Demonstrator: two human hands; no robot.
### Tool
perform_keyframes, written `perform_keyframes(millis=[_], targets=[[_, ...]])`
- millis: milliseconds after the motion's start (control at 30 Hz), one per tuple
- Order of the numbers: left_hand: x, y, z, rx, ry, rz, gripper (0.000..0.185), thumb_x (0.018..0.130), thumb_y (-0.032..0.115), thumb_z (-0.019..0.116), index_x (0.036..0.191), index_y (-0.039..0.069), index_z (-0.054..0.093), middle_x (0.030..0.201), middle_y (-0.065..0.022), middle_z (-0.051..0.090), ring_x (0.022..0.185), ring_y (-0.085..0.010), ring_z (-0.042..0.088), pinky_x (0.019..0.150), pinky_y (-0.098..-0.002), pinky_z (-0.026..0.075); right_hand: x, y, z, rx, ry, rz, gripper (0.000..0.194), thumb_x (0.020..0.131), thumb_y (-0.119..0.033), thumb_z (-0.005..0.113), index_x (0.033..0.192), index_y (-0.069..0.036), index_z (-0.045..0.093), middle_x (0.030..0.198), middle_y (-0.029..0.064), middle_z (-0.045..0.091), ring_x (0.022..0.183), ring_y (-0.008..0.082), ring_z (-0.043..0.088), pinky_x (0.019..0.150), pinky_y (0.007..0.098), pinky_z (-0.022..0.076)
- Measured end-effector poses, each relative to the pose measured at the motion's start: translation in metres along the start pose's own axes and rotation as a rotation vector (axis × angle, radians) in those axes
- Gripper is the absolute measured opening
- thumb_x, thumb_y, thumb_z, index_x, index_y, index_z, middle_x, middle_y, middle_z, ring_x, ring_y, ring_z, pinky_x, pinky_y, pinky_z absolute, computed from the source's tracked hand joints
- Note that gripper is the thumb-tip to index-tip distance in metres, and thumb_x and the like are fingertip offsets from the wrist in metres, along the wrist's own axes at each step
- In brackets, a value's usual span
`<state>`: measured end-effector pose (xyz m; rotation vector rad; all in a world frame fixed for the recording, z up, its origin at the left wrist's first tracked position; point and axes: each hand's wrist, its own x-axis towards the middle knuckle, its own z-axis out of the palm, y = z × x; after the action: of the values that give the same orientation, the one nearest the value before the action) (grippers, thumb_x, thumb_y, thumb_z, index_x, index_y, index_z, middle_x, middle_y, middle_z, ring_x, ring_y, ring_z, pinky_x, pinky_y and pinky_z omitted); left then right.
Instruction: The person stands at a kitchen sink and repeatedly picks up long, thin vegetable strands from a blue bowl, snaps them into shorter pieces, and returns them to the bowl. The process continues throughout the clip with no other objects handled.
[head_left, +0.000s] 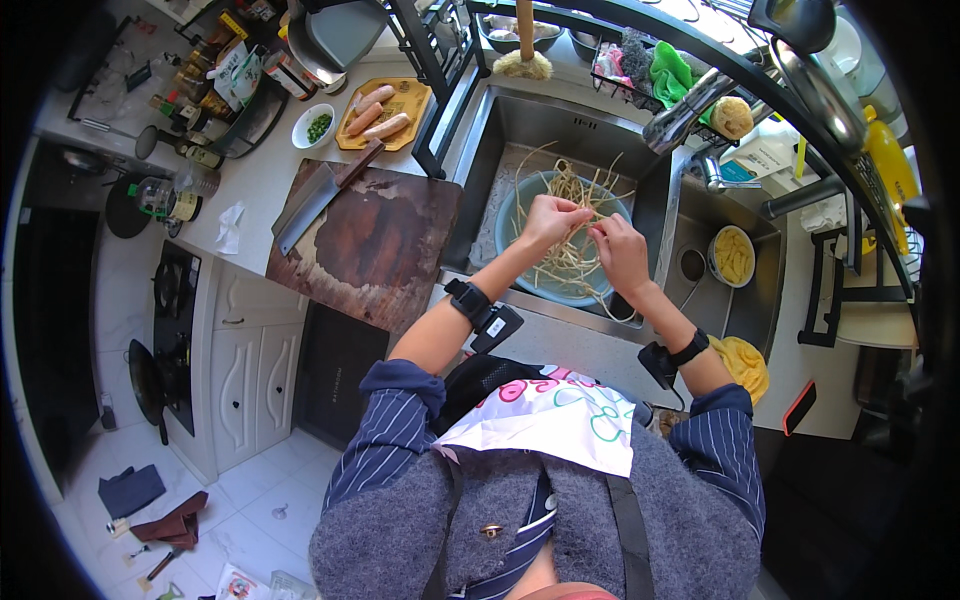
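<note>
Long, thin, pale root-like strands (562, 259) lie in a light blue basin (507, 225) in the larger steel sink (510, 112). Above the basin, my left hand (553, 219) pinches some strands between thumb and fingers. Close beside it on the right, my right hand (621, 247) also grips strands with its fingertips. Some strands hang over the basin's rim. The exact ends held are partly hidden by my fingers.
Left of the sink, a cleaver (315, 202) rests on a wet wooden cutting board (382, 232). Behind are sausages (365, 118) on a yellow tray and a bowl of chopped greens (318, 127). A bowl of yellow pieces (733, 256) stands in the smaller sink, near the faucet (720, 176).
</note>
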<state>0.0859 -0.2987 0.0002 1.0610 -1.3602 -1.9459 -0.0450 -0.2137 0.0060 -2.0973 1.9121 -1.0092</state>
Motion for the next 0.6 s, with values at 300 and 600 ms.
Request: perform_keyframes(millis=[300, 600], targets=[[-0.001, -0.003, -0.006, 0.186, 0.020, 0.061, 0.019, 0.074, 0.017, 0.066, 0.075, -0.002, 0.066, 0.058, 0.0018, 0.056, 0.050, -0.0027, 0.045, 0.044, -0.0195, 0.032, 0.018, 0.022, -0.021, 1.501, -0.346, 0.879, 0.024, 0.090, -0.024, 0.046, 0.081, -0.003, 0.052, 0.062, -0.0058, 0.038, 0.049, 0.0022, 0.029, 0.040, 0.0144, 0.0243], [-0.005, 0.000, -0.004, 0.626, 0.147, 0.268, 0.023, 0.064, 0.021, 0.068, 0.070, -0.001, 0.066, 0.054, -0.0085, 0.059, 0.048, -0.0118, 0.054, 0.048, -0.0257, 0.042, 0.034, 0.007, -0.019, 0.674, -0.206, 0.390, 0.019, 0.087, -0.016, 0.048, 0.097, -0.001, 0.053, 0.074, 0.0016, 0.052, 0.059, 0.0087, 0.048, 0.051, 0.0198, 0.0408]])
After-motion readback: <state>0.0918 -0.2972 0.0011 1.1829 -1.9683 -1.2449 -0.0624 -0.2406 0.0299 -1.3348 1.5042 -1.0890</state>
